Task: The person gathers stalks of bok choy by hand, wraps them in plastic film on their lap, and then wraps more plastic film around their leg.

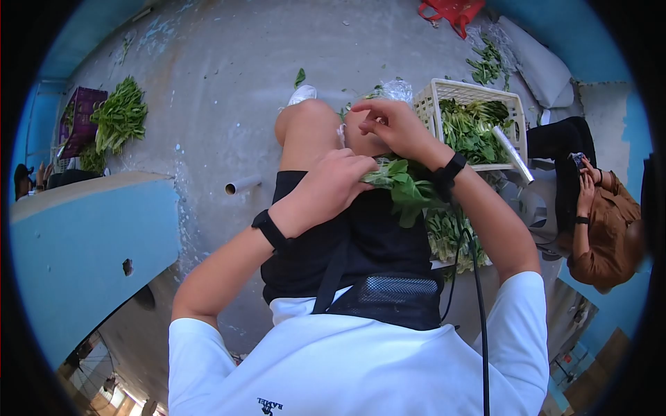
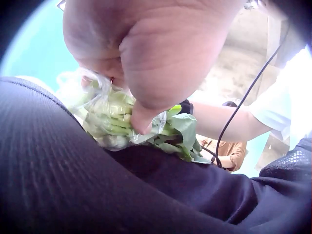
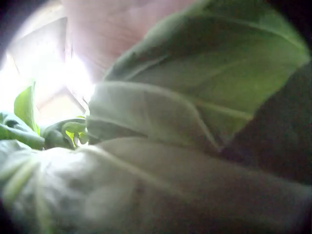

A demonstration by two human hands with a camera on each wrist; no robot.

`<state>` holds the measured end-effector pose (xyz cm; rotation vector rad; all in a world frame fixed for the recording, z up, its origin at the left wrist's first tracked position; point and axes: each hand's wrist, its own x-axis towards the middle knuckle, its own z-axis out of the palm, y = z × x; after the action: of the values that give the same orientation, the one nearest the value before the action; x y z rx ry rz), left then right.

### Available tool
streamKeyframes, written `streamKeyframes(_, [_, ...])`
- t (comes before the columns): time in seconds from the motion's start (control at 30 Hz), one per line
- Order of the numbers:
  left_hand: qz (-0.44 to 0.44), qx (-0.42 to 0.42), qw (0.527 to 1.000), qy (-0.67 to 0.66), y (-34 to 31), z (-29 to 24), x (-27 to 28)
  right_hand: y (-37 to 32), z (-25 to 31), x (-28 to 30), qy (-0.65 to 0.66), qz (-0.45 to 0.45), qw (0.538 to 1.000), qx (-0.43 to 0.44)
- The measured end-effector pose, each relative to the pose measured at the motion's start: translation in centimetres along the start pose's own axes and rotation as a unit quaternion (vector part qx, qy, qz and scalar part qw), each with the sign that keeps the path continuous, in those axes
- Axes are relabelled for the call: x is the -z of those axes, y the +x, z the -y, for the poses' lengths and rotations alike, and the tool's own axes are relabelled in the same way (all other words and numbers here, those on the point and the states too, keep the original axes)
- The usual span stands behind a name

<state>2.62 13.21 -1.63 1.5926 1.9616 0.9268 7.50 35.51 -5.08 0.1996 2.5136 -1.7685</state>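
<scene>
A bunch of leafy greens point(image 1: 406, 187), its pale stems partly inside clear plastic point(image 2: 100, 90), lies over the dark shorts. The left hand point(image 1: 331, 182) grips the stem end; in the left wrist view the thumb of that hand point(image 2: 165, 53) presses on the stems. Above the bunch is the right hand point(image 1: 399, 128), fingers bent, with a thin clear strand hanging near the fingertips; whether it pinches that strand is unclear. Large leaves point(image 3: 195, 87) fill the right wrist view and hide most of that hand.
At the right stands a cream crate point(image 1: 517, 114) of greens, with more greens point(image 1: 447, 236) below it. A seated person in brown point(image 1: 610, 229) is beyond. On the left are a purple crate point(image 1: 83, 121), piled greens point(image 1: 121, 114), a pipe stub point(image 1: 243, 186) and a low blue wall point(image 1: 90, 243).
</scene>
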Motion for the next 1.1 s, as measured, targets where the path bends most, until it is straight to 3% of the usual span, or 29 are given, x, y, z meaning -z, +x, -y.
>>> streamKeyframes(0.07, [0.022,0.012,1.0,-0.018,0.5,-0.1,-0.4,-0.3,-1.0,0.1,-0.05,-0.002,0.999,0.008])
streamKeyframes(0.17, [0.013,-0.045,0.999,-0.008,1.0,0.2,-1.8,-1.0,-1.8,1.0,-0.069,-0.02,0.997,0.027])
streamKeyframes(0.23, [-0.073,-0.038,0.995,0.061,1.3,0.1,-2.3,-0.9,-2.1,1.7,-0.081,-0.001,0.997,0.0])
streamKeyframes(0.3, [-0.08,-0.03,0.991,0.103,1.5,0.1,-2.7,-0.8,-2.4,1.9,-0.092,0.016,0.995,-0.028])
streamKeyframes(0.37, [-0.088,-0.02,0.985,0.145,1.8,-0.1,-3.1,-0.4,-2.4,2.0,-0.158,-0.011,0.987,0.033])
streamKeyframes(0.47, [-0.102,-0.002,0.985,0.14,2.6,-0.2,-2.7,0.2,-3.2,2.1,-0.106,0.012,0.994,-0.008])
streamKeyframes(0.53, [-0.049,0.083,0.995,-0.006,3.1,-0.3,-1.9,0.7,-4.2,2.1,-0.084,0.03,0.996,-0.001])
streamKeyframes(0.57, [-0.05,0.084,0.995,-0.004,3.2,0.2,-2.0,0.8,-4.6,2.2,-0.062,0.048,0.997,0.005])
streamKeyframes(0.67, [0.011,0.029,0.996,0.085,3.0,0.8,-2.3,1.1,-4.8,2.5,-0.049,0.073,0.996,-0.014])
streamKeyframes(0.73, [-0.068,-0.018,0.988,0.134,2.6,0.1,-2.6,1.1,-4.6,2.5,-0.034,0.083,0.995,-0.042])
streamKeyframes(0.83, [-0.047,-0.038,0.978,0.197,2.9,0.2,-2.7,1.1,-4.3,2.4,-0.018,0.099,0.993,-0.065])
streamKeyframes(1.1, [-0.013,-0.03,0.975,0.219,2.3,0.4,-3.2,1.1,-4.3,2.0,0.017,0.093,0.992,-0.077])
